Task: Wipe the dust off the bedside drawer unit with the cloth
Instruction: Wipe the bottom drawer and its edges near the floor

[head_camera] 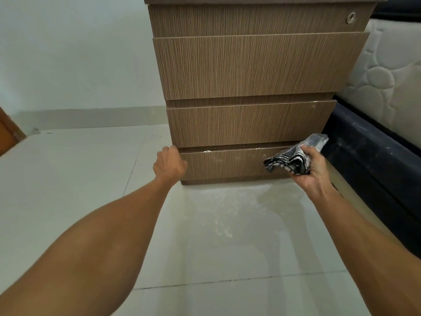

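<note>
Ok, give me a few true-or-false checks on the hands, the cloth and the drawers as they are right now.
1. The right hand holds the cloth. True.
2. The left hand holds the cloth too. False: it is at the left edge of the bottom drawer, apart from the cloth.
3. The cloth is plain white. False: it is black with a white pattern, bunched in folds.
4. A round lock sits near the right end of the top drawer. True.
5. White specks show along the bottom drawer's top edge. True.
</note>
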Tool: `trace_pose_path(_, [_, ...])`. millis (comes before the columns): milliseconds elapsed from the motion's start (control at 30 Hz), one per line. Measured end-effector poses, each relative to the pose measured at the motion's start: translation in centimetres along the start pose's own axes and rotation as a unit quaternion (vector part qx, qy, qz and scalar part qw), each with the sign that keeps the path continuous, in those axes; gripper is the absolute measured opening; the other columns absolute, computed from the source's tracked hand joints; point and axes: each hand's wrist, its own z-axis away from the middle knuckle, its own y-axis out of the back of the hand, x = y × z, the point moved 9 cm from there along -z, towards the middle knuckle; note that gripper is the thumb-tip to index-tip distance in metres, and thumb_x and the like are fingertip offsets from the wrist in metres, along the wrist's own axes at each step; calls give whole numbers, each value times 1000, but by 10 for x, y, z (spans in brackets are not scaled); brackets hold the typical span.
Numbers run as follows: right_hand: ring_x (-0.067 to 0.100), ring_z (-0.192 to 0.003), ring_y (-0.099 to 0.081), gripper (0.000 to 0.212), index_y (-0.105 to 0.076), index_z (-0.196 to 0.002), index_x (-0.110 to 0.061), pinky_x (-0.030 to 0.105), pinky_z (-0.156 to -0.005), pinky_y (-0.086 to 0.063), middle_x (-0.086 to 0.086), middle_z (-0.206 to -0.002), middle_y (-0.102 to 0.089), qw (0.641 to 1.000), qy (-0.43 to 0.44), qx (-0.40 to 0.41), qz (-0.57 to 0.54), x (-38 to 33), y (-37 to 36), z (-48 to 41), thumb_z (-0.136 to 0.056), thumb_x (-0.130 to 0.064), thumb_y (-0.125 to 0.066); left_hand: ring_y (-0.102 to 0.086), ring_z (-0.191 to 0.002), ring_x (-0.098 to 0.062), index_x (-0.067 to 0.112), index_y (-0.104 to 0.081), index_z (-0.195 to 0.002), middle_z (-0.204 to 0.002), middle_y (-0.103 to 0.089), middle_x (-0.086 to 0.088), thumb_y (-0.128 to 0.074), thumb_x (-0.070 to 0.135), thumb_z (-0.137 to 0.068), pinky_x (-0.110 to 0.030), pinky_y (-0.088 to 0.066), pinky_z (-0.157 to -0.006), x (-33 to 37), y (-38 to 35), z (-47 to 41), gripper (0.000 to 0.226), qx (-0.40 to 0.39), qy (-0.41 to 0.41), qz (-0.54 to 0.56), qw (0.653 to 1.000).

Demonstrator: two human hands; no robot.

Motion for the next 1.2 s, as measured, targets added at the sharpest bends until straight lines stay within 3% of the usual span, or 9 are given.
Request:
trace_pose_path(133, [24, -75, -72, 25, -55, -109, -6, 47, -82, -58, 12, -87, -71, 1000, 3, -2, 14, 8, -2, -1, -85, -2, -60, -57, -103, -31, 10, -53, -122, -111, -56, -11, -56, 12, -87, -48, -53, -86, 3, -16, 1, 35, -40, -31, -44, 998])
trace_pose_path(300, [23, -78, -68, 20, -60, -94, -13, 44, -82, -58, 11, -97, -70, 973, 115, 39, 194, 2, -20, 8, -82, 3, -60, -58, -102, -31, 11, -54, -122, -109, -60, -10, -55, 8, -85, -46, -53, -84, 2, -14, -1, 38, -36, -32, -36, 998])
trace_pose_path(467, [18, -76, -62, 15, -52, -82, -14, 39, -72, -59, 4, -84, -63, 884, 261, 21, 387, 5, -68, 34, -84, -3, -62, -60, -94, -29, 13, -58, -118, -103, -64, -8, -54, 7, -86, -44, -54, -80, 2, -7, 4, 33, -20, -37, -40, 998])
trace_pose_path(600, [-2, -59, -54, 30, -44, -74, -21, 17, -53, -48, -6, -76, -55, 817, 337, -34, 466, 25, -105, 58, -84, -2, -65, -61, -90, -27, 15, -60, -119, -101, -65, -7, -55, 5, -85, -41, -55, -76, 1, -3, 14, 36, -4, -35, -32, 999])
trace_pose_path(700, [11, -75, -58, 25, -48, -80, -16, 23, -58, -52, -2, -84, -55, 718, 402, -110, 557, 52, -138, 77, -82, -2, -68, -58, -83, -24, 18, -60, -120, -101, -66, -7, -55, 6, -88, -36, -50, -68, 1, -2, 19, 34, -7, -40, -31, 999])
trace_pose_path(800, [20, -91, -48, 22, -50, -85, -16, 19, -65, -41, 3, -94, -54, 572, 470, -215, 637, 95, -168, 92, -83, -4, -68, -61, -87, -27, 18, -61, -117, -100, -66, -8, -55, 12, -90, -38, -51, -70, 0, 0, 23, 28, -8, -38, -29, 999])
trace_pose_path(900, [27, -106, -52, 23, -54, -103, -8, 36, -84, -50, 12, -117, -60, 429, 491, -269, 709, 145, -185, 95, -84, -8, -67, -62, -96, -35, 11, -61, -111, -104, -65, -12, -52, 10, -89, -44, -52, -80, -4, 3, 26, 24, -4, -15, -19, 1000])
trace_pose_path(1100, [31, -115, -47, 72, -36, -143, -14, 45, -78, -52, 10, -130, -55, 292, 448, -271, 800, 194, -175, 70, -78, -8, -68, -62, -89, -31, 20, -62, -113, -102, -68, -9, -53, 14, -91, -40, -53, -73, -7, 0, 24, 24, 0, -32, -5, 999])
trace_pose_path(1200, [32, -114, -43, 80, -29, -150, -23, 43, -82, -50, 11, -132, -49, 250, 445, -247, 824, 185, -166, 62, -81, -8, -66, -62, -95, -32, 20, -59, -124, -108, -67, -10, -55, 7, -90, -40, -52, -74, -6, 0, 25, 38, 8, -22, -18, 1000])
